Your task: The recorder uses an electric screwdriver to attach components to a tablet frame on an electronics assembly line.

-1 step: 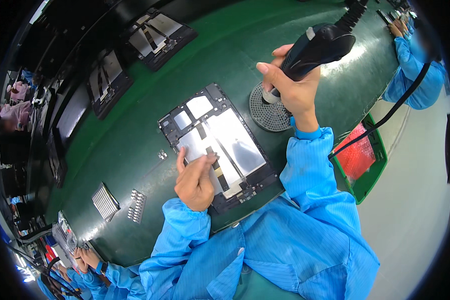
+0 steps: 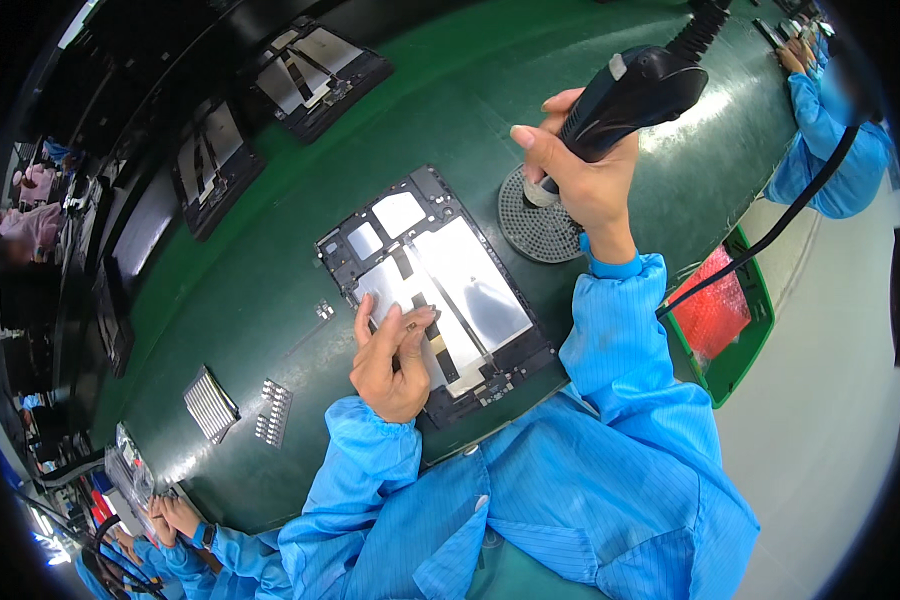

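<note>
An opened tablet [image 2: 440, 260] with silver battery panels and dark ribbon cables lies in front of me on the green bench. My left hand [image 2: 395, 365] rests over its left side, fingers partly bent and apart, with nothing visible in them. My right hand [image 2: 595, 185] is closed round a black electric screwdriver [image 2: 640, 95], whose cord leaves at the top. The tool's pale lower end meets a round grey tray [image 2: 545, 235] full of small holes, right of the tablet. My hand hides the tip.
Left of the tablet sit a ribbed silver stack [image 2: 211, 404], a sheet of small metal parts [image 2: 274, 412] and a small part [image 2: 324, 310]. More opened tablets [image 2: 320, 75] stand at the back left. A green bin [image 2: 760, 325] holds red bubble wrap. Co-workers sit both sides.
The fingers of my left hand have spread and shifted slightly over the tablet. My right hand and the screwdriver have hardly moved.
</note>
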Demonstrator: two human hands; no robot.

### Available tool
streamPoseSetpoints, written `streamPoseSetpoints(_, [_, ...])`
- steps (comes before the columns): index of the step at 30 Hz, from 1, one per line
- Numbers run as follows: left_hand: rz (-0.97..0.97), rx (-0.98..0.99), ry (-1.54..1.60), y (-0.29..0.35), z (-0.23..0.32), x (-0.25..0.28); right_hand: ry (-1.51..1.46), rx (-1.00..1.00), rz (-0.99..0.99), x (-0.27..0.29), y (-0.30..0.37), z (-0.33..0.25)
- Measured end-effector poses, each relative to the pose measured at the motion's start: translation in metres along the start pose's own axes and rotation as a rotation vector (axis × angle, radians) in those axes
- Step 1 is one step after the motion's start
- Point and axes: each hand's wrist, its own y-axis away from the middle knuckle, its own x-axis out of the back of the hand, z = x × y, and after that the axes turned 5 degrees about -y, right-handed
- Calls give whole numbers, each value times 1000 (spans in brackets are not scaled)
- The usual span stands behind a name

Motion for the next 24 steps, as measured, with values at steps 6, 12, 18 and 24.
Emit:
streamPoseSetpoints(6, [-71, -39, -30, -4, -5, -8, 30, -22, -30, 7, -2, 7])
streamPoseSetpoints(12, [33, -71, -14, -4, -6, -13, 39, -25, -43, 12, -4, 9])
streamPoseSetpoints(18, [19, -29, 113, -5, -4, -16, 53, -6, -52, 17, -4, 11])
streamPoseSetpoints(24, [31, 241, 108, 1, -7, 6, -27, -30, -31, 9, -4, 11])
